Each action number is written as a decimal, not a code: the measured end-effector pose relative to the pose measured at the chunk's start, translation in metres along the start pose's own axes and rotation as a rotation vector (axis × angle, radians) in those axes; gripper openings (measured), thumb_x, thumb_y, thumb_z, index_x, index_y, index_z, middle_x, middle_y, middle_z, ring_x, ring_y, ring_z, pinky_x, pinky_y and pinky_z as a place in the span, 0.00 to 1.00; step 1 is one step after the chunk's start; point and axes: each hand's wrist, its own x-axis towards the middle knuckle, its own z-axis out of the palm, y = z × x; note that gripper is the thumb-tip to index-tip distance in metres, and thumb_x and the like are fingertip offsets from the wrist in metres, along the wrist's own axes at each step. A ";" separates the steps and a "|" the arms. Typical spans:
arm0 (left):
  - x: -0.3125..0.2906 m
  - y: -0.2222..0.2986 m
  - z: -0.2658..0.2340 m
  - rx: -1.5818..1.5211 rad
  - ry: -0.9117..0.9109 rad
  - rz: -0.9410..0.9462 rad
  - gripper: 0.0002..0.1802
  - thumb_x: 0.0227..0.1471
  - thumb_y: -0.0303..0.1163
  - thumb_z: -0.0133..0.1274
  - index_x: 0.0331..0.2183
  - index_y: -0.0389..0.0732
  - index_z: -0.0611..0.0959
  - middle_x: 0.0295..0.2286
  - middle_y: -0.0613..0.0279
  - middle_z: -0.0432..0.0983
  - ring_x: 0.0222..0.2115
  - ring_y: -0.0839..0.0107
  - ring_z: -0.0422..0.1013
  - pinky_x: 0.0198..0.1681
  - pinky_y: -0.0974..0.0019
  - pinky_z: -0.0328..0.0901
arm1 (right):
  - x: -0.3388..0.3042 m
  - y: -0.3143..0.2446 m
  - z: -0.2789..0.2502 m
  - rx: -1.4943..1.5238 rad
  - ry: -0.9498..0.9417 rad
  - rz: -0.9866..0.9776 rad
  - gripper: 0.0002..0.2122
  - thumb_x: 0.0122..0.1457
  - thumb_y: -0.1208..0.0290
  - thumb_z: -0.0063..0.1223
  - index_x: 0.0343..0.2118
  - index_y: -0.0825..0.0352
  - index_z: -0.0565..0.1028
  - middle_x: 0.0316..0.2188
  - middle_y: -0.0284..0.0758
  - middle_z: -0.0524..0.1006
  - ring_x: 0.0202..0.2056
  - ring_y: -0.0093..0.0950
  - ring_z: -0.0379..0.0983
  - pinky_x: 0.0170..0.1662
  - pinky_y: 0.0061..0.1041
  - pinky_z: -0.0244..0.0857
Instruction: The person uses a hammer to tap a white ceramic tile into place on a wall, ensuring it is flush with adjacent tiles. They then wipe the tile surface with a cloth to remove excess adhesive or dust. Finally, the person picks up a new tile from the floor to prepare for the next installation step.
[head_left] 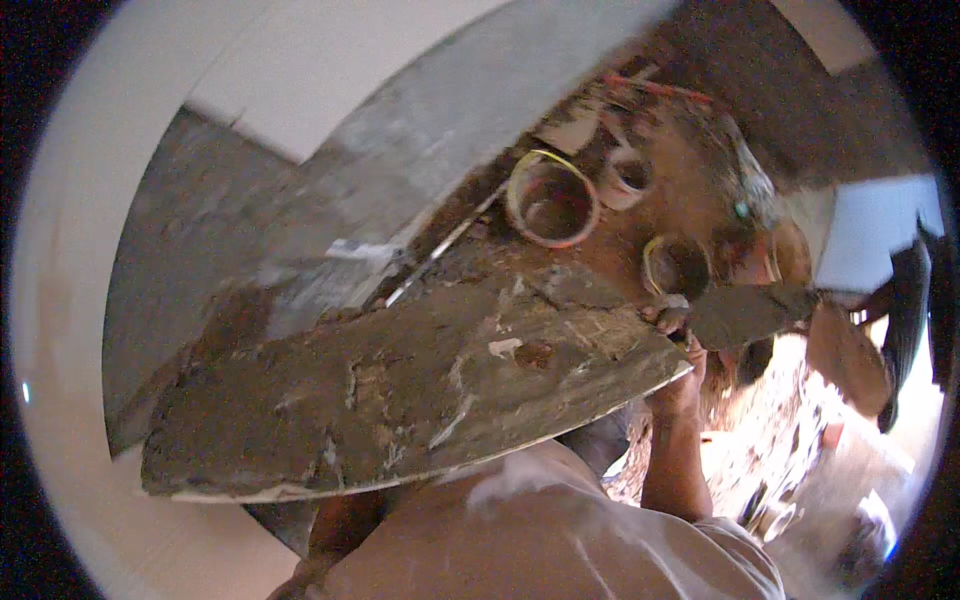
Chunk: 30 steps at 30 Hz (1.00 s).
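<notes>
A large pale-edged tile (420,400), its upper face coated with wet grey-brown mortar, spans the view in front of my body. My right hand (682,335) grips its right end, with fingers curled over the corner. On the left, my forearm (345,520) goes under the tile's lower edge, so the tile hides my left hand and its fingers. Close beside my right hand is a flat, grey, mortar-coloured shape (745,315); blur keeps me from telling whether it is a tool.
Beyond the tile stand a bucket with a yellow rim (553,200), a second bucket (677,268) and a smaller pale container (628,178) on dirty ground. A thin white strip (445,245) lies left of them. Another person's dark-clothed leg (903,330) shows at right.
</notes>
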 end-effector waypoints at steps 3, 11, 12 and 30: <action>0.026 -0.015 0.041 0.005 -0.069 -0.057 0.17 0.62 0.46 0.50 0.47 0.46 0.77 0.44 0.62 0.76 0.50 0.60 0.70 0.59 0.48 0.63 | -0.002 -0.002 -0.064 0.072 0.137 -0.024 0.07 0.65 0.64 0.53 0.37 0.61 0.74 0.43 0.35 0.76 0.44 0.31 0.73 0.48 0.33 0.69; 0.226 -0.080 0.086 -0.102 -0.442 -0.194 0.17 0.63 0.47 0.48 0.46 0.47 0.77 0.42 0.62 0.76 0.49 0.59 0.71 0.59 0.45 0.62 | -0.037 0.109 -0.047 0.152 0.394 -0.250 0.06 0.63 0.67 0.51 0.33 0.61 0.67 0.41 0.35 0.70 0.49 0.35 0.67 0.55 0.38 0.64; 0.244 -0.086 0.100 -0.118 -0.481 -0.201 0.17 0.63 0.48 0.48 0.45 0.47 0.77 0.42 0.62 0.76 0.49 0.59 0.71 0.59 0.45 0.62 | -0.041 0.119 -0.051 0.253 0.458 -0.239 0.06 0.59 0.71 0.53 0.34 0.61 0.66 0.41 0.34 0.70 0.49 0.33 0.67 0.55 0.36 0.63; 0.366 -0.269 0.207 -0.480 -0.211 -0.497 0.21 0.63 0.54 0.46 0.42 0.47 0.77 0.36 0.62 0.75 0.45 0.59 0.72 0.56 0.42 0.64 | -0.068 0.291 -0.073 -0.254 0.856 0.005 0.14 0.56 0.79 0.55 0.47 0.71 0.74 0.38 0.34 0.77 0.35 0.26 0.74 0.42 0.26 0.70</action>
